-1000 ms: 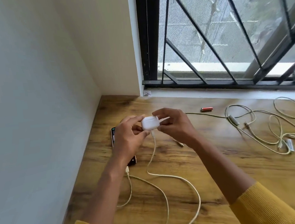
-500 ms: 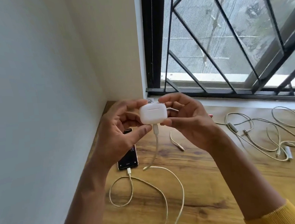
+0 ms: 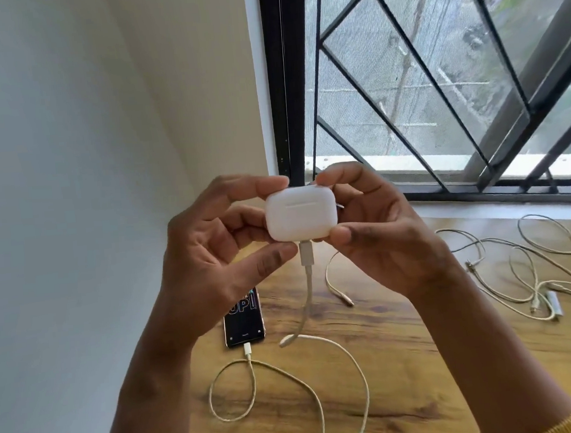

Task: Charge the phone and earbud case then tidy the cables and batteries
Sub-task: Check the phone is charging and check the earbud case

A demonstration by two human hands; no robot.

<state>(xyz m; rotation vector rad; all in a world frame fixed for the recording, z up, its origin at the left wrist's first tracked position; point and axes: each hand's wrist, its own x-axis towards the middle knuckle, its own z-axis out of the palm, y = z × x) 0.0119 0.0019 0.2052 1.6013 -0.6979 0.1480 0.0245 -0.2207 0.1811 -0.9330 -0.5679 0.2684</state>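
A white earbud case (image 3: 300, 212) is held up in front of the window, well above the wooden table (image 3: 425, 359). My left hand (image 3: 212, 256) pinches its left side between forefinger and thumb, and my right hand (image 3: 377, 229) pinches its right side the same way. A white cable (image 3: 308, 289) is plugged into the case's underside and hangs to the table. A black phone (image 3: 244, 322) lies flat below my left hand with its screen lit, and a second white cable (image 3: 248, 350) is plugged into its near end.
A tangle of pale cables (image 3: 534, 272) lies on the table at the right. A loose cable end (image 3: 337, 287) rests behind the hanging cable. White walls close the left side, and a barred window (image 3: 439, 101) stands behind the table.
Both hands have lifted the earbud case with its plugged cable up from near the table toward the camera. The phone, earlier mostly hidden by my left hand, now shows below it.
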